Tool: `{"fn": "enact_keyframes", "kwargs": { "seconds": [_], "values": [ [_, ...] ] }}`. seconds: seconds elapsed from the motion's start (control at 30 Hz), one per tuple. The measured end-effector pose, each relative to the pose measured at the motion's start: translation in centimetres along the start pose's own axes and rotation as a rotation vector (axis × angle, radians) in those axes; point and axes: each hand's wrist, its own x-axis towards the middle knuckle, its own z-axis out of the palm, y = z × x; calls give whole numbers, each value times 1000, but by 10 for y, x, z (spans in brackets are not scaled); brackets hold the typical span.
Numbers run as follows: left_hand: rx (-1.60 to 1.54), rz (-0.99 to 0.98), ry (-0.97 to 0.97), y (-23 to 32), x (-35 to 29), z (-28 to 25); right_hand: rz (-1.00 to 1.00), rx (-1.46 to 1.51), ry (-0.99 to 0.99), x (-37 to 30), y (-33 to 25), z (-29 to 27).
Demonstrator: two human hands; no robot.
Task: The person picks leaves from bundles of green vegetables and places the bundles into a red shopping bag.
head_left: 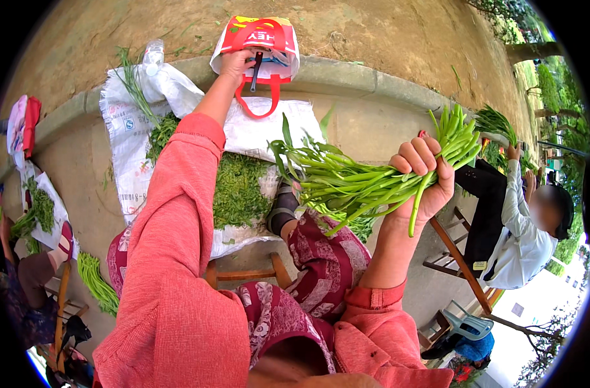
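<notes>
Green stalk bundle (pixel 366 181), long and leafy | right hand (pixel 424 184) grip clamps it | left hand (pixel 235 64) grip holds red bag (pixel 256 45)

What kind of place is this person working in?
Probably an outdoor roadside vegetable-sorting spot: white woven sacks spread on pavement with greens, a stone curb against bare earth, and another person bundling stalks nearby.

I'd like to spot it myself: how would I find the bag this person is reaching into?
Follow the stone kerb along the ground at the top. The red and white bag sits against it, the left hand at its mouth. Its red loop handles set it apart from the plain white sacks beneath.
</notes>
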Motion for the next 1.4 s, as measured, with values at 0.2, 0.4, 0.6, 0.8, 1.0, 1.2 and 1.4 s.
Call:
{"fn": "enact_keyframes", "kwargs": {
  "seconds": [0.2, 0.4, 0.6, 0.8, 1.0, 1.2, 1.4],
  "values": [
    [1015, 452, 418, 1, -9, 2, -2, -4, -7, 1, 1, -1],
    [934, 209, 449, -4, 13, -12, -3, -2, 5, 2, 3, 1],
    [768, 17, 401, -1, 25, -22, -3, 17, 0, 3, 6, 2],
    [646, -101, 302, 11, -6, -12, -26, 47, -10, -1, 4, -2],
    [809, 11, 125, 18, -35, -22, -77, 58, -26, -4, -2, -6],
    [995, 263, -440, 76, -124, 4, -28, 51, -128, 9, 3, -13],
    [997, 337, -795, 129, -243, 40, 25, 81, -145, 3, 40, 14]
  ]
}}
